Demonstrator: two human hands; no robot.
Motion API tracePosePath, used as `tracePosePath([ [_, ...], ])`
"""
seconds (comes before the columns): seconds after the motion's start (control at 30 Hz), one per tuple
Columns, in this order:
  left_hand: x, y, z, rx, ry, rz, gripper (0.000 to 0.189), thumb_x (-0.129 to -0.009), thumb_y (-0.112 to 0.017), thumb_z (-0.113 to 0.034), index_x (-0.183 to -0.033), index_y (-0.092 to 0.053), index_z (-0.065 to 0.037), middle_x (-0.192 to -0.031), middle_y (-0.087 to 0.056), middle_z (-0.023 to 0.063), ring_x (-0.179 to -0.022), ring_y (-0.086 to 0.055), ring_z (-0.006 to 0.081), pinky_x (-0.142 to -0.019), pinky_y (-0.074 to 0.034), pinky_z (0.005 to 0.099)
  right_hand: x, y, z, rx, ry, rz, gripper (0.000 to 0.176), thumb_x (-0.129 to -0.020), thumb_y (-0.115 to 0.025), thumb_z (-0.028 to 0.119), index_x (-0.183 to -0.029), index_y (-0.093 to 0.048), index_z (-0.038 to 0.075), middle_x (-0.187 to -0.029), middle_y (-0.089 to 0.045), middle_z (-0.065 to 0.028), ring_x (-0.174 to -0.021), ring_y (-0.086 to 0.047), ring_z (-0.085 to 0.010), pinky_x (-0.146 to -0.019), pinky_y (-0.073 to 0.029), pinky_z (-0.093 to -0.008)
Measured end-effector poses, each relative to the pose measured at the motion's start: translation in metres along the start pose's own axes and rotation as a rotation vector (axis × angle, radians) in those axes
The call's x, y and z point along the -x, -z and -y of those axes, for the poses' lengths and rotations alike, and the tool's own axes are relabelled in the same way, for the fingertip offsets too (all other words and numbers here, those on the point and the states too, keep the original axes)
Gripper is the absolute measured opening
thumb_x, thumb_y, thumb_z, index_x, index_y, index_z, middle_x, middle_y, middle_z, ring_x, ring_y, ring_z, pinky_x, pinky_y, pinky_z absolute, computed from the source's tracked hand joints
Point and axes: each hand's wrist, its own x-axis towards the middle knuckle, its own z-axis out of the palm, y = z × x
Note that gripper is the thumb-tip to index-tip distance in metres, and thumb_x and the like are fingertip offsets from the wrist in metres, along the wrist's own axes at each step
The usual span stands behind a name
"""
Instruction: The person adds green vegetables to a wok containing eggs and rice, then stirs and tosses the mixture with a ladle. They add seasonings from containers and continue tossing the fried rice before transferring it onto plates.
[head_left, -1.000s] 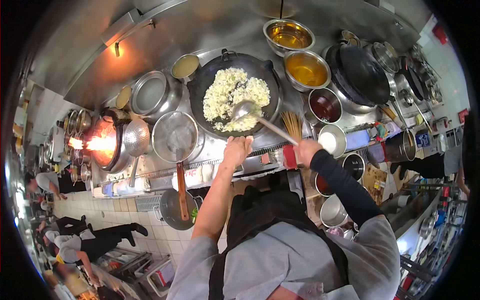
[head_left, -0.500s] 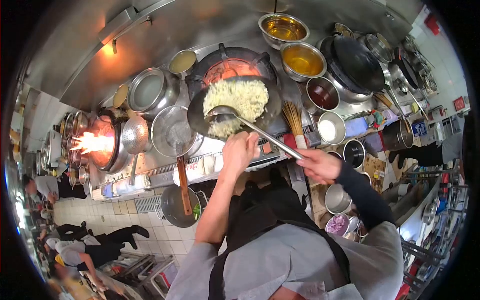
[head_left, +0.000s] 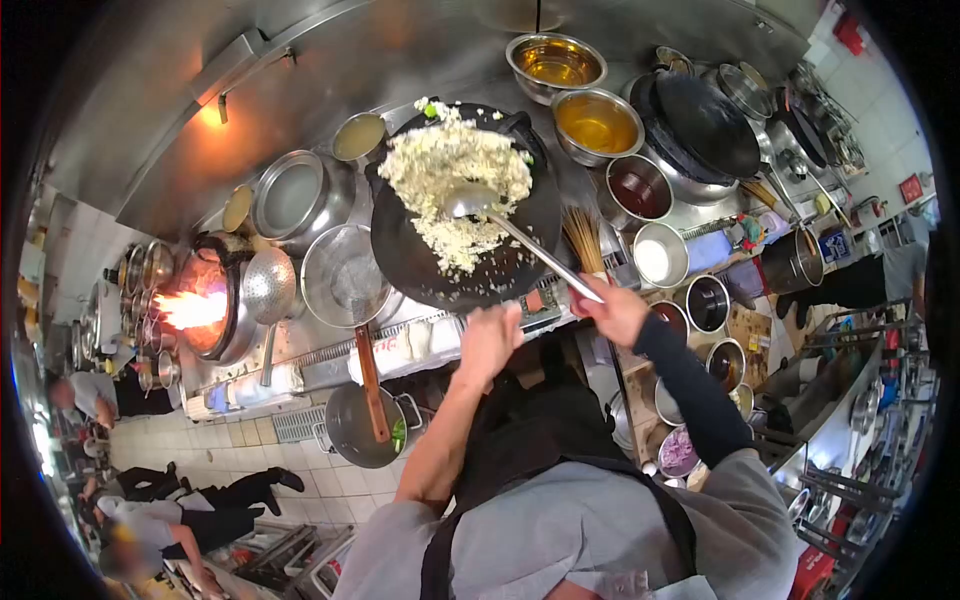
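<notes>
Left hand (head_left: 490, 342): clenched on the wok (head_left: 412, 265), near edge
Right hand (head_left: 616, 312): grasping the ladle (head_left: 532, 246)
Food (head_left: 450, 168): pale, crumbly, around the ladle's bowl

Own hands, two: one left hand (head_left: 490, 342), one right hand (head_left: 618, 314). One ladle (head_left: 522, 237); one heap of white grains (head_left: 455, 170) in one wok (head_left: 410, 258) on the bench (head_left: 580, 188). At least one further wok (head_left: 710, 125) toward its back right corner. Two bowls of amber liquid, one (head_left: 556, 68) at the back edge, one (head_left: 597, 125) just in front. One red-filled pot (head_left: 640, 190), one brush (head_left: 580, 236). Nearer the left end: one mesh strainer (head_left: 340, 270), one perforated skimmer (head_left: 270, 287), one flame (head_left: 192, 308). Below the front edge, one two-handled pan (head_left: 362, 430); the pots (head_left: 709, 304) under the right end overlap too much to count. Other people (head_left: 148, 525): at least three
</notes>
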Motion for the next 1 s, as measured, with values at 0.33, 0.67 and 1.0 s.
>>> tracePosePath([
  [0.33,-0.106,-0.04,0.074,-0.025,-0.04,-0.024,0.043,-0.108,-0.054,-0.042,-0.094,-0.067,-0.004,-0.098,-0.074,0.0238,-0.097,-0.065,0.0461,-0.095,-0.049,0.0538,-0.1,-0.018,-0.045,0.356,-0.188,-0.007,0.042,-0.098,-0.055,0.016,-0.137,-0.053,0.002,-0.087,-0.073,-0.0267,-0.082,-0.071,-0.0486,-0.073,-0.056,-0.0584],
  [0.67,-0.105,-0.044,0.072,0.014,-0.002,-0.043,0.054,-0.108,-0.053,-0.051,-0.087,-0.067,-0.003,-0.092,-0.073,0.0224,-0.095,-0.063,0.0465,-0.093,-0.049,0.0535,-0.089,0.009,-0.02,0.363,-0.101,0.335,0.054,-0.095,-0.062,0.018,-0.146,-0.048,0.006,-0.097,-0.075,-0.0266,-0.092,-0.074,-0.0452,-0.085,-0.057,-0.0559],
  [1.0,-0.097,-0.038,0.037,-0.025,0.089,-0.095,0.047,-0.106,-0.058,-0.043,-0.085,-0.066,-0.001,-0.088,-0.071,0.0222,-0.093,-0.063,0.0459,-0.085,-0.051,0.0554,-0.128,-0.102,-0.09,-0.074,0.408,-0.176,0.058,-0.104,-0.058,0.021,-0.158,-0.044,0.006,-0.091,-0.075,-0.0238,-0.074,-0.073,-0.042,-0.068,-0.059,-0.0499],
])
